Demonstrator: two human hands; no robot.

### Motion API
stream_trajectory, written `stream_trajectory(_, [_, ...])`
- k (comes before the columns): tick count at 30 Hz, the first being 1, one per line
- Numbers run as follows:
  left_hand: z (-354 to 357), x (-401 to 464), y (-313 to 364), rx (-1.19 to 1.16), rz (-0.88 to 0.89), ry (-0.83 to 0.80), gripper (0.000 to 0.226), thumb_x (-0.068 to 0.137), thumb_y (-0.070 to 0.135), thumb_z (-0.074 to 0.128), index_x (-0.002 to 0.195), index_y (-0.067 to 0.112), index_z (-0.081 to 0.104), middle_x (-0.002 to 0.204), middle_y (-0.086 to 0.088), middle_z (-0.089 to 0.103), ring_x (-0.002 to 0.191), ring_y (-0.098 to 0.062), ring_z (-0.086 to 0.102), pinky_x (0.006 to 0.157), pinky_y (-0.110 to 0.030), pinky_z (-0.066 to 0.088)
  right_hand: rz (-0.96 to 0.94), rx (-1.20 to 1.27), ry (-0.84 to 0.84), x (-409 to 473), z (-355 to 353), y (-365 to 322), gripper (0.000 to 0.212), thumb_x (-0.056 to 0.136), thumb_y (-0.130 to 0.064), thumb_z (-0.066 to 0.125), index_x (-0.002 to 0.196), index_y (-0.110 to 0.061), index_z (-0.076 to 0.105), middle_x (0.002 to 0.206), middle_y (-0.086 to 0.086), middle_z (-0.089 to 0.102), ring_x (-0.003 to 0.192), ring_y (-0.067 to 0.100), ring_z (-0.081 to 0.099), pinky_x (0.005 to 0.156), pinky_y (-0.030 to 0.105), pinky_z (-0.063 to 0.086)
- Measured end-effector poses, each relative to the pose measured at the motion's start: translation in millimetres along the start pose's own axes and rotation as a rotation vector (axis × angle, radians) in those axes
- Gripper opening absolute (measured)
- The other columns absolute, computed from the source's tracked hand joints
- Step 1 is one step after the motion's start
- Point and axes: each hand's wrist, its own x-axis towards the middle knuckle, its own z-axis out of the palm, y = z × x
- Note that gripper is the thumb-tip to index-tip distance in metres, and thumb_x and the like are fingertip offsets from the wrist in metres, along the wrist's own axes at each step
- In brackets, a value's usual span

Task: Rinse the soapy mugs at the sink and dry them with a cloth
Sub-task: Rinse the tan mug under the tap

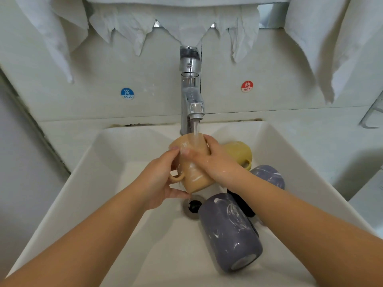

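A tan mug (193, 175) streaked with white soap is held on its side under the running tap (191, 96); water falls on its upper end. My left hand (163, 179) grips the mug from the left, by its handle and lower rim. My right hand (213, 160) wraps over the mug from the right, soap on the wrist. In the white sink (99, 183) lie a yellow mug (240, 152) at the back right, a grey-blue soapy mug (230, 230) at the front, and another grey-blue mug (269, 175) partly hidden by my right forearm.
White cloths (132, 30) hang along the wall above the tap, with more at the far left and right. A blue COLD sticker (127, 93) and a red HOT sticker (247, 86) flank the tap. The drain (193, 205) sits below the held mug.
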Motion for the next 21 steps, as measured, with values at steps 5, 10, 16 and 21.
stream_trajectory(5, [5, -1, -2, 0.119, 0.000, -0.010, 0.047, 0.098, 0.060, 0.028, 0.119, 0.029, 0.056, 0.114, 0.005, 0.061, 0.104, -0.022, 0.064, 0.082, -0.053, 0.058, -0.009, -0.216, 0.081, 6, 5, 4, 0.058, 0.087, -0.060, 0.054, 0.124, -0.015, 0.049, 0.111, -0.003, 0.061, 0.096, 0.015, 0.060, 0.076, 0.028, 0.047])
stream_trajectory(10, [1, 3, -3, 0.005, -0.097, -0.007, 0.072, 0.090, 0.074, 0.022, 0.117, 0.020, 0.061, 0.114, -0.004, 0.066, 0.105, -0.025, 0.064, 0.072, -0.052, 0.059, 0.006, -0.236, 0.092, 7, -1, 3, 0.065, 0.096, -0.060, 0.024, 0.105, -0.009, 0.063, 0.099, 0.006, 0.065, 0.093, 0.020, 0.060, 0.085, 0.035, 0.044])
stream_trajectory(16, [-5, 4, -5, -0.032, -0.114, -0.081, 0.050, 0.093, 0.057, 0.048, 0.114, 0.015, 0.064, 0.111, -0.013, 0.063, 0.097, -0.031, 0.066, 0.072, -0.054, 0.058, 0.164, 0.006, -0.003, 12, -5, 9, 0.083, 0.066, -0.079, 0.053, 0.118, -0.015, 0.061, 0.106, 0.004, 0.070, 0.097, 0.022, 0.067, 0.094, 0.042, 0.051])
stream_trajectory(21, [-9, 4, -3, -0.064, -0.104, -0.143, 0.028, 0.095, 0.033, 0.052, 0.109, 0.015, 0.068, 0.105, -0.015, 0.067, 0.082, -0.033, 0.070, 0.071, -0.049, 0.057, 0.168, 0.081, -0.014, 15, 1, 7, 0.096, 0.044, -0.076, 0.066, 0.120, -0.017, 0.059, 0.105, 0.004, 0.071, 0.093, 0.022, 0.070, 0.088, 0.044, 0.055])
